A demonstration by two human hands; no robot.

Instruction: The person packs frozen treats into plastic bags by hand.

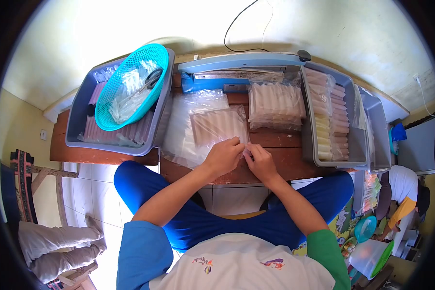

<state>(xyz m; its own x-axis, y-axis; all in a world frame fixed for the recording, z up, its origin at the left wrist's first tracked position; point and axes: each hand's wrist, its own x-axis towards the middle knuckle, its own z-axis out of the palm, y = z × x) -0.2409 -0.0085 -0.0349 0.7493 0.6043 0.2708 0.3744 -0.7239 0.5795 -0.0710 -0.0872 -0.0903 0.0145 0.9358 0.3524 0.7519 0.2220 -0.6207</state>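
A clear plastic bag (217, 124) with a row of pale pink tubes inside lies flat on the brown wooden table (280, 140). My left hand (225, 155) is closed at the bag's near right corner, fingertips pinched together. Close beside it, my right hand (260, 159) pinches the same corner of plastic. Under and left of this bag are flat clear plastic sheets or bags (181, 130). Behind my right hand stands a stack of filled bags (275, 104) with similar pink tubes. The exact grip of the fingertips is partly hidden.
A blue bag sealer (246, 60) stands at the back. On the left, a turquoise basket (101, 113) with scissors (152, 79) rests on a grey tub (77, 140). Another grey tub (316, 157) on the right holds pink and yellow tubes. A person (403, 193) bends at far right.
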